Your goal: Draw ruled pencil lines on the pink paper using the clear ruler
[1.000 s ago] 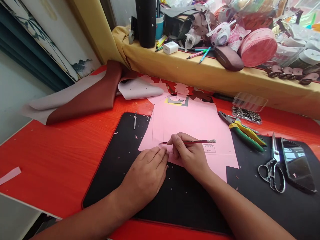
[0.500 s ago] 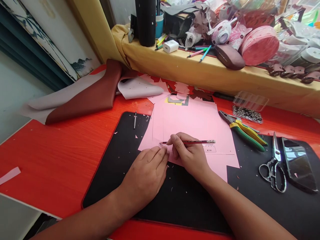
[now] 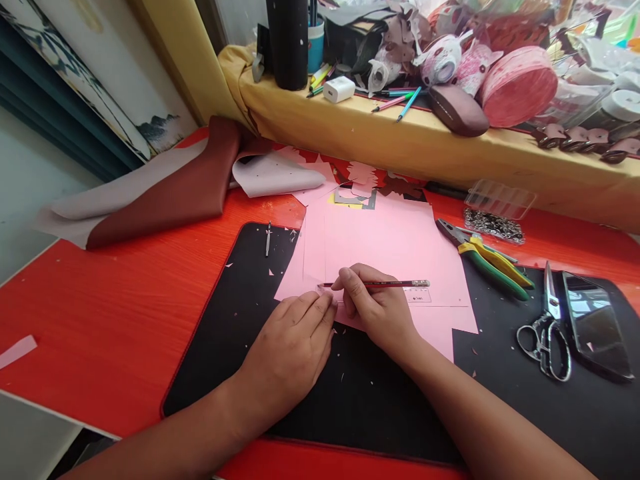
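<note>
My right hand (image 3: 377,303) is closed around a dark red pencil (image 3: 395,284). The pencil lies low and nearly level, its tip on pink sheet material (image 3: 380,240) just beyond my left fingertips. A clear ruler (image 3: 418,295) rests on the pink sheet under both hands, most of it hidden; its right end shows past my right hand. My left hand (image 3: 295,340) lies palm down with its fingers stretched out side by side, fingertips pressing at the ruler's left part. Thin straight lines show on the pink sheet. Beneath it is a black mat (image 3: 370,393).
Right of the sheet lie green-and-yellow pliers (image 3: 493,263), scissors (image 3: 547,327) and a phone (image 3: 597,327). Behind them is a clear box of small metal parts (image 3: 495,223). A thin metal tool (image 3: 268,239) and rolled brown material (image 3: 170,190) lie left. A cluttered ledge (image 3: 370,137) runs behind.
The whole view has shifted very slightly. Both hands, the pencil and the ruler keep nearly the same places on the pink sheet.
</note>
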Demonstrator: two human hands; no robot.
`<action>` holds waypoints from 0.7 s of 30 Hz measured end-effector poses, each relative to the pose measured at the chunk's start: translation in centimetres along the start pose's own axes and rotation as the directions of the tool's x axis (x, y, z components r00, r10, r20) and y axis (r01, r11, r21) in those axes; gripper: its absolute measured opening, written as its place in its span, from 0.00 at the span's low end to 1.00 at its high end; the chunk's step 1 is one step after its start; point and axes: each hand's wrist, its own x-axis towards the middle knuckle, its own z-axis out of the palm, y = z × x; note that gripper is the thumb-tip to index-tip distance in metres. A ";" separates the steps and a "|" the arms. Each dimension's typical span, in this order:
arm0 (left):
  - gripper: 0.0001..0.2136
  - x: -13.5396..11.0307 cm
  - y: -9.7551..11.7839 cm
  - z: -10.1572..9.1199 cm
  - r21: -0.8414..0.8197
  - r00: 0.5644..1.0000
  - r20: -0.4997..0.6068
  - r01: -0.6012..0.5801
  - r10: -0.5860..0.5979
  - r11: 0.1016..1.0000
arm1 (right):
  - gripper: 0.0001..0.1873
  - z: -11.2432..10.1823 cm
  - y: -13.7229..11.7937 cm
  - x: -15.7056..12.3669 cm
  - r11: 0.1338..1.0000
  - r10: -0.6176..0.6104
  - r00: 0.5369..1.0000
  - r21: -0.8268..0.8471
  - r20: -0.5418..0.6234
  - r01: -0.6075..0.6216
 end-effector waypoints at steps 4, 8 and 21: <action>0.17 0.0 0.0 0.0 0.003 1.000 0.001 -0.004 0.004 1.000 | 0.26 0.0 -0.1 0.0 0.999 0.009 1.000 0.039 -0.025 -0.008; 0.17 0.0 0.0 0.1 0.002 1.000 0.009 0.002 -0.002 1.000 | 0.27 -0.1 0.0 0.0 0.999 0.007 1.000 0.032 -0.021 -0.006; 0.18 -0.1 0.0 0.2 -0.019 1.000 0.016 0.009 -0.009 1.000 | 0.26 -0.1 -0.1 -0.1 1.000 0.002 1.000 -0.019 -0.005 -0.002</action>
